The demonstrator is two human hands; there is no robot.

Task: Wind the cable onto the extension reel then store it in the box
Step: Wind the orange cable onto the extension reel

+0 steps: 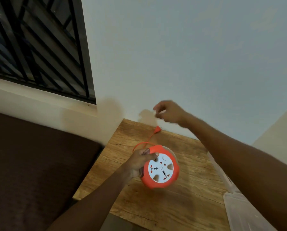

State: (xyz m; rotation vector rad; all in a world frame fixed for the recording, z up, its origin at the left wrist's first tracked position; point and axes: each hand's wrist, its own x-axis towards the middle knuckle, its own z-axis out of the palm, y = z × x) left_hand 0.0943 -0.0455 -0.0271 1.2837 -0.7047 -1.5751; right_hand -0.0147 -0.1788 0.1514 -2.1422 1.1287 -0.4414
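A round orange extension reel [161,169] with a white socket face is held just above the wooden table [181,205]. My left hand [142,161] grips its left rim, fingers curled over the edge. A short length of orange cable [149,139] loops out from the reel's top and runs to the orange plug [157,129], which lies near the table's far edge. My right hand [168,112] hovers above and beyond the plug, close to the wall. It is blurred, its fingers loosely curled with nothing in them. A clear plastic box [242,212] sits at the table's right side.
A pale wall stands right behind the table. A dark brown cushion or sofa [31,164] fills the left side. A barred window [36,44] is at the upper left.
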